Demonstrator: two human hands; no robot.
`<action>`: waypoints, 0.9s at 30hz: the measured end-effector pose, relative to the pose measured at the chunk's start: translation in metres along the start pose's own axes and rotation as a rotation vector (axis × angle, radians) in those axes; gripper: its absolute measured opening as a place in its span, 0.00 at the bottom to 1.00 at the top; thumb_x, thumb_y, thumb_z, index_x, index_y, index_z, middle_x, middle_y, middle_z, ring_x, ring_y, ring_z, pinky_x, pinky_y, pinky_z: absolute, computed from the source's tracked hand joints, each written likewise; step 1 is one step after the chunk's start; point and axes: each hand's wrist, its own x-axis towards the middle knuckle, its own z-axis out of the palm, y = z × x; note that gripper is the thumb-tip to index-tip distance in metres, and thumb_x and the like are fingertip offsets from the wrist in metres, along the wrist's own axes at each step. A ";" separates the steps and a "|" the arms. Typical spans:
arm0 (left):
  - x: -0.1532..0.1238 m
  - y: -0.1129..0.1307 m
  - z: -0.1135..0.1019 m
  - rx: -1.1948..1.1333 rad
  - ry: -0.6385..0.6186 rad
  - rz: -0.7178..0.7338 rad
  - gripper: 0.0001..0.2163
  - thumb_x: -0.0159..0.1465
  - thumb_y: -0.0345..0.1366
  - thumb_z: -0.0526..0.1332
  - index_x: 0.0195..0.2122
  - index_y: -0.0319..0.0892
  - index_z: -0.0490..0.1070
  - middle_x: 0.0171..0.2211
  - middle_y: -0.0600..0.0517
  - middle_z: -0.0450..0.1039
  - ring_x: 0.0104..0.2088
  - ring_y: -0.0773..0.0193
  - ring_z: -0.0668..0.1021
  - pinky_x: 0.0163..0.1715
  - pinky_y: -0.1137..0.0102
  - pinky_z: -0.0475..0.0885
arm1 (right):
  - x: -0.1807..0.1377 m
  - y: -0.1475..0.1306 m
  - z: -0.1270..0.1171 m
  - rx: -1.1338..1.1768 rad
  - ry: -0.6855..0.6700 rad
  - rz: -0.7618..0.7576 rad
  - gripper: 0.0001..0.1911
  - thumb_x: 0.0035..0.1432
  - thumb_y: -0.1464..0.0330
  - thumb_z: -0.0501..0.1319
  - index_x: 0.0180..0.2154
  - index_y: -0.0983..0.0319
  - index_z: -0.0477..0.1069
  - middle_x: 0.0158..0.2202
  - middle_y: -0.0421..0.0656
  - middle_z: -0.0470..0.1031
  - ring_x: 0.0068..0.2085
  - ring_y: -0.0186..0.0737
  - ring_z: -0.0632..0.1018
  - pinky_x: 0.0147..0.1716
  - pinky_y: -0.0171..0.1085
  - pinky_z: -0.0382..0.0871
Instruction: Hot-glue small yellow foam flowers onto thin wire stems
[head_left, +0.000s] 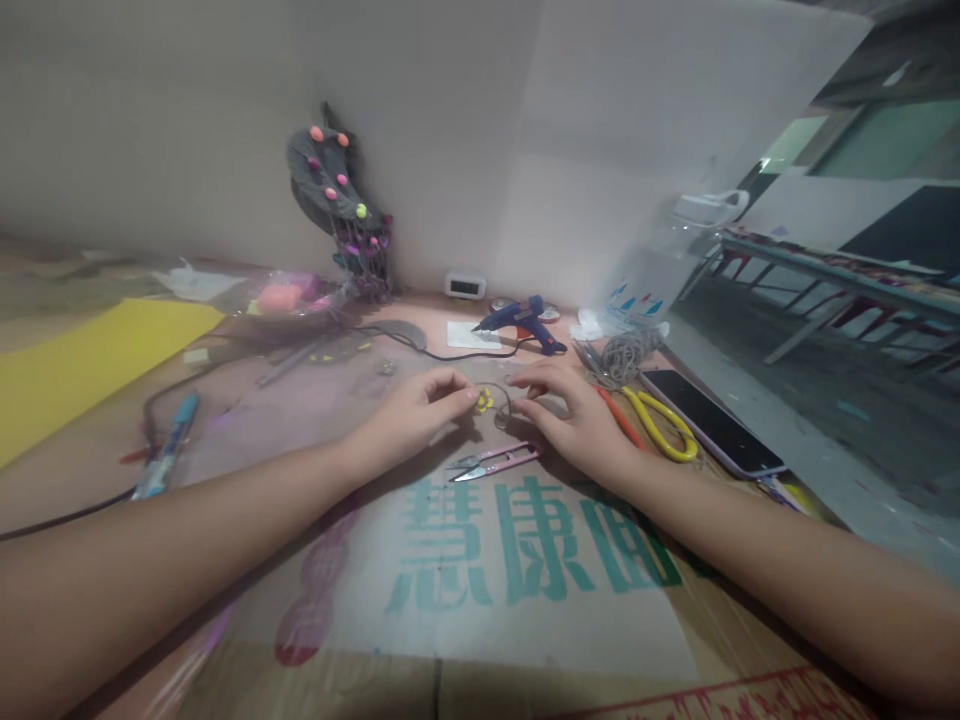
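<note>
A white sheet (360, 615) with green lettering is spread over the table, and both hands are held above it. The phone (712, 420) is placed well to the right, the glue gun (525, 318) beyond the hands. Pink snips (489, 465) are laid just in front of them. By the right hand (566, 410), thumb and forefinger parted, a thin cord (509, 399) is met — whether gripped cannot be told. Between the left hand's (439, 402) thumb and finger a yellow flower (485, 401) is pinched.
</note>
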 end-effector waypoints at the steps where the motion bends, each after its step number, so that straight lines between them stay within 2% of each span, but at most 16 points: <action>1: 0.000 0.000 0.000 0.009 0.005 0.002 0.11 0.63 0.43 0.58 0.32 0.40 0.67 0.28 0.52 0.74 0.32 0.62 0.79 0.34 0.68 0.72 | 0.000 -0.001 0.000 -0.022 -0.024 -0.034 0.09 0.59 0.71 0.61 0.43 0.58 0.73 0.43 0.45 0.72 0.45 0.43 0.74 0.48 0.45 0.68; 6: 0.000 0.002 0.001 0.007 0.006 0.012 0.10 0.62 0.42 0.58 0.30 0.40 0.67 0.28 0.53 0.72 0.32 0.62 0.78 0.33 0.67 0.73 | 0.001 0.000 0.002 -0.103 -0.125 -0.054 0.11 0.57 0.69 0.64 0.43 0.60 0.75 0.44 0.48 0.70 0.48 0.45 0.72 0.49 0.46 0.67; 12: 0.000 0.002 0.002 -0.028 -0.013 0.023 0.09 0.61 0.41 0.59 0.29 0.41 0.66 0.27 0.53 0.71 0.32 0.62 0.78 0.36 0.66 0.74 | 0.004 0.004 0.007 -0.185 -0.197 0.046 0.10 0.56 0.68 0.65 0.42 0.59 0.77 0.42 0.46 0.71 0.45 0.44 0.72 0.47 0.45 0.67; 18: 0.000 0.005 0.003 0.006 -0.006 0.022 0.10 0.62 0.41 0.58 0.29 0.40 0.66 0.28 0.53 0.71 0.31 0.62 0.78 0.35 0.66 0.72 | 0.008 0.003 0.007 -0.161 -0.252 0.144 0.03 0.57 0.70 0.64 0.32 0.62 0.77 0.34 0.44 0.73 0.41 0.41 0.72 0.42 0.41 0.65; 21: 0.001 0.005 0.002 -0.013 0.036 -0.004 0.10 0.61 0.41 0.58 0.28 0.40 0.66 0.26 0.53 0.71 0.30 0.63 0.77 0.36 0.67 0.71 | 0.008 0.003 0.005 -0.086 -0.196 0.190 0.04 0.56 0.72 0.63 0.29 0.63 0.75 0.31 0.42 0.74 0.38 0.39 0.72 0.40 0.38 0.64; 24: 0.007 -0.001 -0.002 -0.051 0.190 -0.021 0.10 0.60 0.41 0.59 0.27 0.40 0.66 0.26 0.54 0.69 0.30 0.65 0.74 0.35 0.69 0.69 | 0.009 0.001 -0.002 0.023 -0.086 0.239 0.04 0.57 0.71 0.62 0.29 0.62 0.72 0.30 0.40 0.74 0.35 0.37 0.73 0.38 0.36 0.65; 27: 0.013 -0.009 -0.009 -0.128 0.345 -0.042 0.10 0.60 0.41 0.59 0.28 0.40 0.66 0.25 0.54 0.67 0.28 0.67 0.70 0.31 0.72 0.66 | 0.016 -0.003 -0.015 0.110 0.055 0.260 0.06 0.57 0.69 0.61 0.28 0.62 0.70 0.30 0.39 0.73 0.35 0.36 0.73 0.38 0.36 0.66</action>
